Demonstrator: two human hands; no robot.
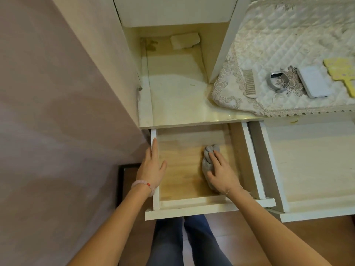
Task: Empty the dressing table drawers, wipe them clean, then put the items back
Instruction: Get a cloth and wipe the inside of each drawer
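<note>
Head camera looks straight down into the left drawer of the dressing table, which is pulled out over your legs in blue jeans, its bare wooden bottom showing. Your right hand lies flat on a crumpled grey cloth on the right half of that bottom, near the right wall; the fingers are straight and slightly spread, pressing down on the cloth, with the thumb against its near side. Your left hand rests on the drawer's left wall, its fingers straight and close together along the top edge and the thumb spread inward over the wood. A pink bead bracelet sits on your left wrist and a thin chain on the right. Just beside this drawer, to the right, a second drawer is also pulled out. Above them the cream tabletop runs back into a niche, where a white crumpled scrap lies near the rear wall. A quilted lace-edged cover spreads over the right part of the top, and on it lie a pale comb, a grey ring-shaped band, a flat white rectangular device and a yellow flat thing cut off by the frame edge.
</note>
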